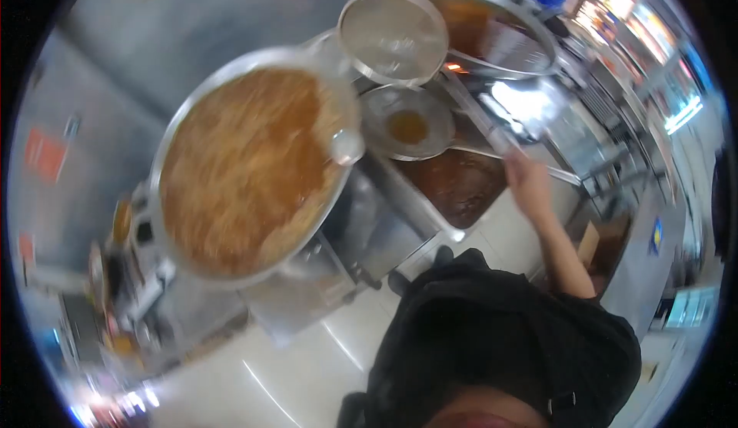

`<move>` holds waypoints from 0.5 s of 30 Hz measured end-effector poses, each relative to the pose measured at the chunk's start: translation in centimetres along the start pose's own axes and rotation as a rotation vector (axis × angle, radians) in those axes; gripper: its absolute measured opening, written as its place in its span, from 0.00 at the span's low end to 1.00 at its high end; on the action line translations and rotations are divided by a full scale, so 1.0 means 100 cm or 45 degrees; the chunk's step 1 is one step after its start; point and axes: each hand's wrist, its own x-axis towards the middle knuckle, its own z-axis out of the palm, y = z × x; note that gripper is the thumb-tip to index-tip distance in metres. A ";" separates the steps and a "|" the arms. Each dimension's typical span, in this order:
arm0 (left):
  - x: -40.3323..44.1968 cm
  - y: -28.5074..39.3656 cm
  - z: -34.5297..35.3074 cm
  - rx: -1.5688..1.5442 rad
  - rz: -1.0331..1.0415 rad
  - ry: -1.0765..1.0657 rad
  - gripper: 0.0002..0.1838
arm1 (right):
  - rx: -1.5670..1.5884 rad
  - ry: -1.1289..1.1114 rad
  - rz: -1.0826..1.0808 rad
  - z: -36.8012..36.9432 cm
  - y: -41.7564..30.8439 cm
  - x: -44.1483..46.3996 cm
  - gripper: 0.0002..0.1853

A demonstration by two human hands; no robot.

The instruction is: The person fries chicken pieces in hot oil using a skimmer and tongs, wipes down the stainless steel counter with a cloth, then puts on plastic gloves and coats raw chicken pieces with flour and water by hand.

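Observation:
My right hand [526, 178] is closed around the long thin handle of a round strainer or ladle [370, 126]. Its shallow metal bowl holds a patch of orange-brown liquid and lies at the left end of a rectangular basin [460, 233] of dark brown liquid. Beside it on the left stands a large round pot [188, 105], filled with orange-brown liquid under a pale, uneven surface layer. A round metal disc [347, 147] shows at this pot's right rim. Nowhere in the frame does my left hand appear.
Behind the basin are a round metal-rimmed sieve [393, 36] and another large pot [550, 39] of brown liquid. Metal counters edge the work area, with a grey one [642, 255] at the right. Pale floor tiles [231, 386] show below. Small items crowd the lower left.

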 end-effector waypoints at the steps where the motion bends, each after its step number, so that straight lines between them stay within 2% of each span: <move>1: 0.008 0.025 -0.002 0.062 0.004 -0.039 0.13 | -0.028 -0.088 0.102 -0.001 0.008 -0.019 0.09; 3: 0.032 0.079 0.002 0.250 0.044 -0.120 0.13 | -0.056 -0.203 0.252 0.013 0.028 -0.040 0.08; 5: 0.053 0.135 0.017 0.439 0.106 -0.200 0.13 | 0.141 -0.454 0.478 0.016 0.019 -0.034 0.16; 6: 0.061 0.161 0.030 0.529 0.139 -0.242 0.13 | 0.378 -0.348 0.316 0.043 0.032 -0.037 0.19; 7: 0.068 0.181 0.044 0.611 0.172 -0.279 0.13 | 0.679 -0.281 0.281 0.058 0.035 -0.039 0.19; 8: 0.074 0.203 0.062 0.698 0.212 -0.325 0.13 | 1.003 -0.437 0.384 0.076 0.036 -0.040 0.22; 9: 0.077 0.222 0.087 0.770 0.246 -0.363 0.12 | 0.910 -0.260 0.197 0.093 0.039 -0.045 0.23; 10: 0.080 0.242 0.110 0.851 0.279 -0.408 0.12 | 0.908 -0.299 0.129 0.098 0.046 -0.052 0.28; 11: 0.081 0.260 0.135 0.941 0.311 -0.455 0.12 | 0.906 -0.352 0.167 0.080 0.048 -0.065 0.33; 12: 0.081 0.270 0.161 1.027 0.339 -0.505 0.12 | 1.042 -0.628 0.290 0.029 0.051 -0.072 0.37; 13: 0.078 0.274 0.186 1.098 0.354 -0.543 0.12 | 1.010 -0.456 0.179 0.034 0.071 -0.094 0.35; 14: 0.076 0.275 0.217 1.168 0.372 -0.595 0.12 | 1.002 -0.403 0.216 0.024 0.097 -0.118 0.35; 15: 0.071 0.273 0.249 1.232 0.384 -0.638 0.12 | 0.794 -0.247 0.053 0.008 0.126 -0.145 0.31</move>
